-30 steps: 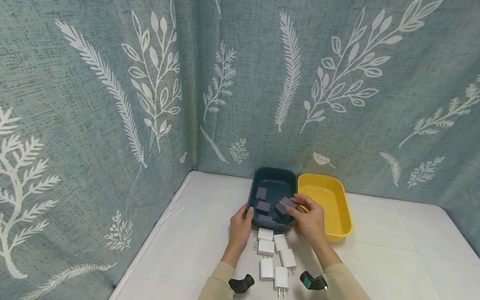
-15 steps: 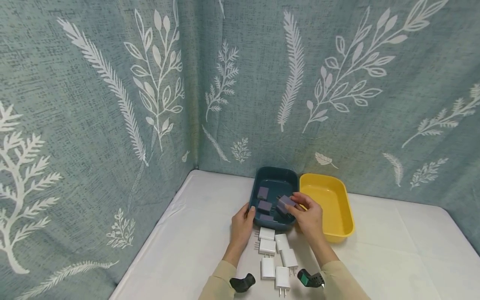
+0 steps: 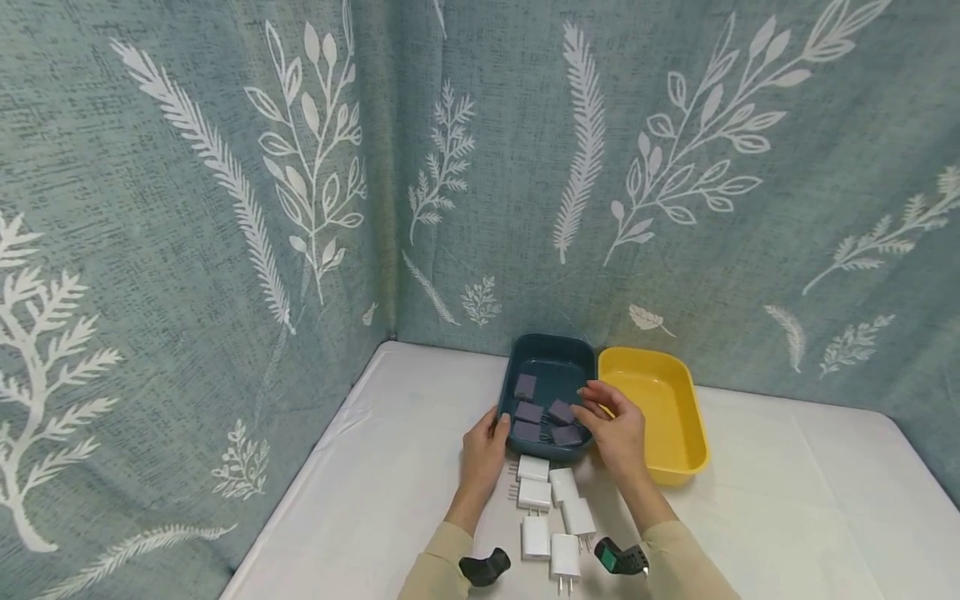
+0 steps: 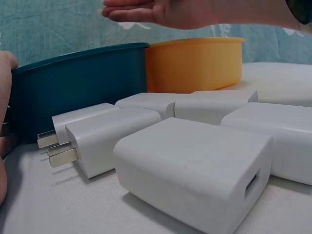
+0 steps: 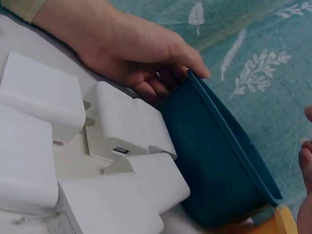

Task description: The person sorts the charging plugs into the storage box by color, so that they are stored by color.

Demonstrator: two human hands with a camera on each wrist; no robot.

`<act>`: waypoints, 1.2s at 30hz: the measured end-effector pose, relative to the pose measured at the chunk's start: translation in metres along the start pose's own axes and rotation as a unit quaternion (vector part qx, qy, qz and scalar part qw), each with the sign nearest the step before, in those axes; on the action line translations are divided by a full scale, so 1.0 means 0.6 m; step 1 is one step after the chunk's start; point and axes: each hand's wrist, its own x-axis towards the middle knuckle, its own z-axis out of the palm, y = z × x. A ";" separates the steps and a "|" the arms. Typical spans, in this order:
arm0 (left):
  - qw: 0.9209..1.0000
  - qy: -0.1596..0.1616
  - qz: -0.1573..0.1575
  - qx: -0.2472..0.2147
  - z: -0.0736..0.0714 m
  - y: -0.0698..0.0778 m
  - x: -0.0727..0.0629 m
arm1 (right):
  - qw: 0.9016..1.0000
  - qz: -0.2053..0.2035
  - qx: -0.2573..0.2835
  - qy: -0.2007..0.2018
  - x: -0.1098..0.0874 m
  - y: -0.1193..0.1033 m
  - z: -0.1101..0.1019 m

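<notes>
My left hand point(image 3: 483, 454) grips the near left side of a dark teal bin point(image 3: 553, 354). In the right wrist view its thumb lies over the rim and the other fingers curl against the outer wall. Several dark purple plug-in chargers point(image 3: 525, 386) lie in the bin's near half. Over the bin's right rim hovers my right hand point(image 3: 621, 425), its fingers loosely bent and holding nothing. Just left of its fingertips lies one purple charger point(image 3: 560, 411). Several white plug-in chargers point(image 4: 195, 165) with metal prongs lie on the table in front of the bin.
A yellow bin point(image 3: 652, 379) stands against the teal bin's right side. Both bins sit on a white-covered table point(image 3: 787, 483). Behind it hangs a blue-green curtain point(image 3: 487, 167) with white leaf prints.
My right hand has let go of a purple charger, which now lies in the teal bin, and its fingers have drawn slightly away. My left hand keeps its grip on the bin.
</notes>
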 end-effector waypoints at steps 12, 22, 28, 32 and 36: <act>1.000 0.003 -0.002 0.005 -0.002 -0.004 0.001 | 1.000 0.007 -0.013 0.004 -0.007 0.003 -0.008; 1.000 0.006 -0.005 0.007 -0.002 -0.005 0.002 | 0.999 0.009 -0.041 0.005 -0.011 0.012 -0.014; 1.000 0.006 -0.004 0.009 0.000 -0.007 0.003 | 1.000 -0.003 -0.031 0.004 -0.015 0.019 -0.015; 1.000 0.003 -0.002 0.003 0.001 -0.007 0.003 | 1.000 -0.005 -0.021 0.009 -0.018 0.020 -0.017; 1.000 0.006 0.003 0.007 0.001 -0.003 0.001 | 1.000 -0.006 -0.025 0.011 -0.021 0.020 -0.019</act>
